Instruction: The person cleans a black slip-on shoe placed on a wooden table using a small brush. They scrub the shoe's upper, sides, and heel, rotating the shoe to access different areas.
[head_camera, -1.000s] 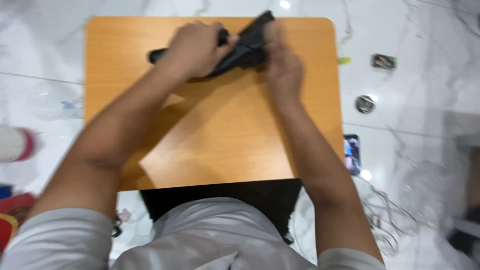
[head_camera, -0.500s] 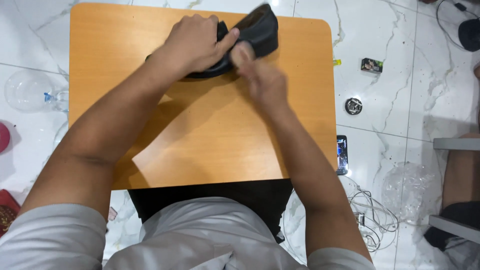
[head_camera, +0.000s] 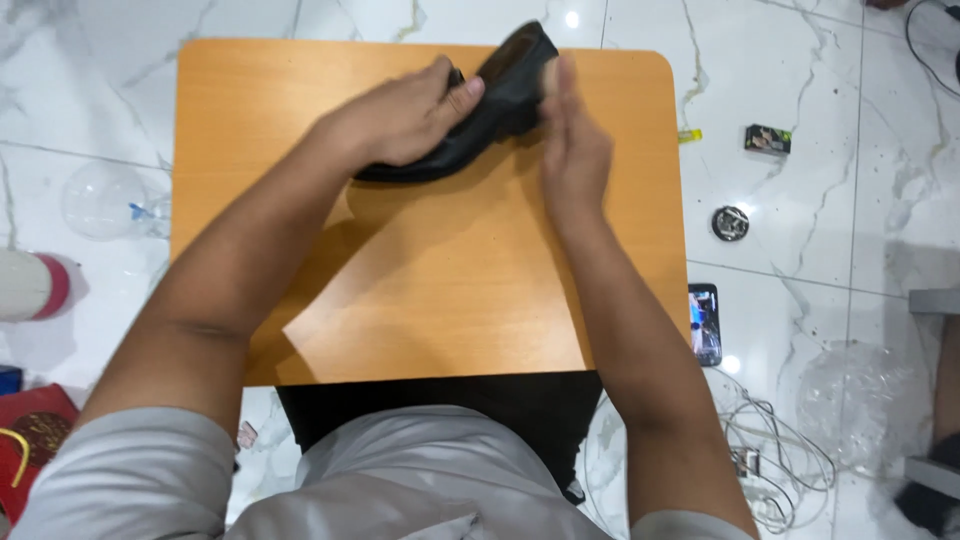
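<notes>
Since half a second ago the right hand (head_camera: 572, 150) has slid off the top of the black leather shoe (head_camera: 470, 110) and now sits flat along its right side, fingers straight and together, pointing to 12 o'clock. Palm presses against the heel end, so it's more of an open press than a grab. The left hand (head_camera: 405, 115) hasn't really budged: it's wrapped over the front part of the shoe, thumb up near the opening, fingers curled down around the far side, clamped on it.

Shoe lies at about 12 o'clock on the orange wooden table (head_camera: 430, 280), close to the far edge, heel end lifted and tilted toward 1 o'clock, toe resting toward 9 o'clock under the left hand. It looks like a loafer, but the hand covers most of the upper so can't say for sure.

Stuff on the white marble floor around the table: a smartphone (head_camera: 704, 323) at 3 o'clock just beside the table edge, a small round tin (head_camera: 730, 222) and a little dark box (head_camera: 767, 139) out at 2 o'clock, a tangle of white cables (head_camera: 770, 465) at 5 o'clock, a clear plastic bottle (head_camera: 105, 200) at 9 o'clock.
</notes>
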